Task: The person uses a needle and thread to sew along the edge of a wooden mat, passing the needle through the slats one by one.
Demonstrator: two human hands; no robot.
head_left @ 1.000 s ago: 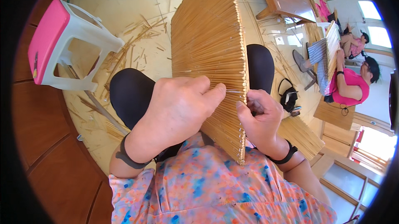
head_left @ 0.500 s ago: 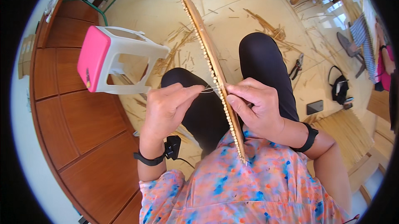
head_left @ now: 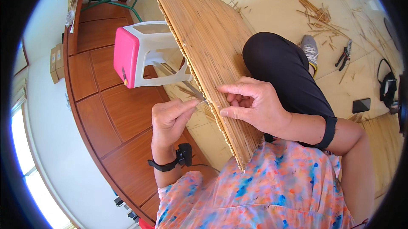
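Observation:
A mat of thin straw-coloured sticks point(head_left: 212, 20) stands tilted across my lap, its row of cut stick ends facing left. At that edge my left hand point(head_left: 170, 120) is closed, thumb and forefinger pinching a thin pale thread point(head_left: 204, 101) that runs to the stick ends. My right hand point(head_left: 257, 103) is over the mat's broad face, its thumb and forefinger apart and the other fingers curled. Its fingertips are at the mat's surface near the thread, with nothing visible between them. The mat's far side is hidden.
A pink-topped white stool point(head_left: 127, 56) lies on its side by brown wooden panels point(head_left: 106, 76). Stick scraps point(head_left: 316, 14), red-and-black pliers point(head_left: 344, 54), a phone point(head_left: 361, 105) and a black strapped item point(head_left: 387, 84) are on the floor at right. Another stick mat point(head_left: 378, 144) lies there too.
The mat has turned from nearly edge-on to show its broad face. My right thumb and forefinger have parted from the mat's edge. My left hand still pinches the thread. The view has shifted left.

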